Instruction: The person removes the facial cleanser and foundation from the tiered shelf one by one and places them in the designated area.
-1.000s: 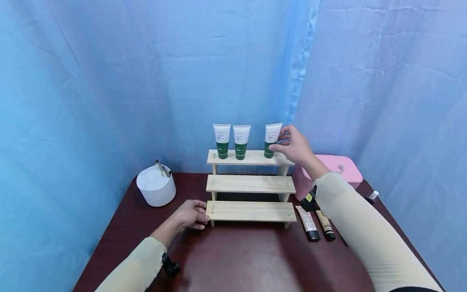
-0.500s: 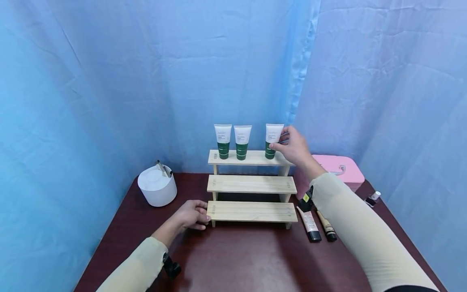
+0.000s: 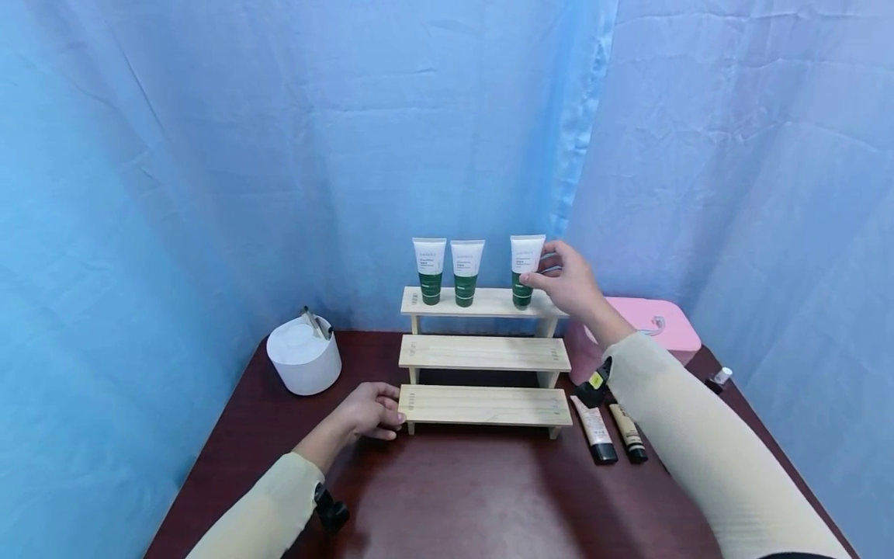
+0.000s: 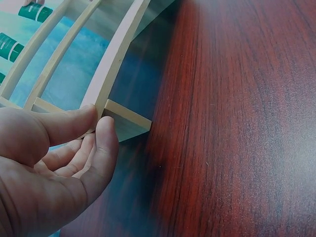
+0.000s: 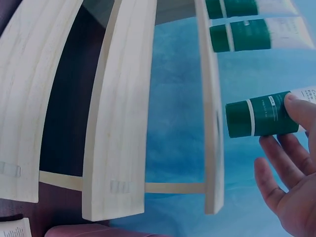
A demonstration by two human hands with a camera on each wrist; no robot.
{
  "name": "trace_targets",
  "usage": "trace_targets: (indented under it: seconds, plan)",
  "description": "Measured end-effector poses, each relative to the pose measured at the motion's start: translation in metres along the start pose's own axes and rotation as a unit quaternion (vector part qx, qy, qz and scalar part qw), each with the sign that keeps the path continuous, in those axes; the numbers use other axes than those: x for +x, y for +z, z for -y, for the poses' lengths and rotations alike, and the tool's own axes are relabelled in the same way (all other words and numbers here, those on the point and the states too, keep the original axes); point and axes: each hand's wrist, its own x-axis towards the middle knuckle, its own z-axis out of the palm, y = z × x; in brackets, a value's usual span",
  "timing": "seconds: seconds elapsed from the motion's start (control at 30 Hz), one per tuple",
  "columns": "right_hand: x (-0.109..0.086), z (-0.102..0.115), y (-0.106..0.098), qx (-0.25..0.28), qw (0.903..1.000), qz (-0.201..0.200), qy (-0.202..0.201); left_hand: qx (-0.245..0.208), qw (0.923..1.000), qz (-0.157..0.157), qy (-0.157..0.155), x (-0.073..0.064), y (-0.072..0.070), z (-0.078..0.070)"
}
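Observation:
My right hand [image 3: 569, 281] pinches a white-and-green squeeze tube [image 3: 525, 268] between thumb and fingers, cap down, at the right part of the top step. In the right wrist view its green cap [image 5: 239, 119] is close to the step's edge. Two matching tubes, one at the far left [image 3: 429, 270] and one beside it [image 3: 466, 272], stand upright on the same step. The three-step wooden display rack [image 3: 485, 353] rests on the table. My left hand [image 3: 370, 411] grips the left end of its lowest step; in the left wrist view the thumb and fingertips [image 4: 106, 128] meet at that corner.
A white round container [image 3: 303, 359] with brushes stands at the left. Behind my right forearm is a pink case [image 3: 656, 318]. A pink tube [image 3: 595, 431] and a beige tube [image 3: 628, 433] lie right of the rack. A small white-capped bottle [image 3: 719, 379] lies near the right edge.
A second ago the right tube leaned to the right; it now stands nearly straight in my right hand. The left hand keeps its grip on the rack. The view has shifted slightly.

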Motion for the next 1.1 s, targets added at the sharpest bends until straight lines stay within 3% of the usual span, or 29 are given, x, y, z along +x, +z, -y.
trace_targets:
  seconds: [0.23, 0.37, 0.53, 0.9, 1.1]
  plan:
    - [-0.030, 0.004, -0.034, 0.010, 0.9996, 0.010, -0.025, -0.001, 1.0000, 0.000, -0.002, 0.001, 0.000, 0.000]
    - [-0.062, 0.001, -0.055, -0.019, 0.9993, 0.013, -0.029, -0.001, 1.0000, 0.000, -0.002, 0.001, -0.001, -0.001]
    - [-0.104, -0.016, -0.071, -0.015, 0.9989, 0.035, -0.028, -0.001, 1.0000, 0.000, -0.008, -0.001, -0.001, -0.002]
    - [-0.179, -0.071, -0.068, 0.041, 0.9939, 0.101, 0.016, -0.001, 1.0000, -0.002, -0.006, -0.002, 0.000, -0.003]
    - [-0.212, -0.106, -0.060, 0.061, 0.9883, 0.118, 0.075, -0.003, 1.0000, -0.002, -0.007, -0.001, 0.001, -0.002]
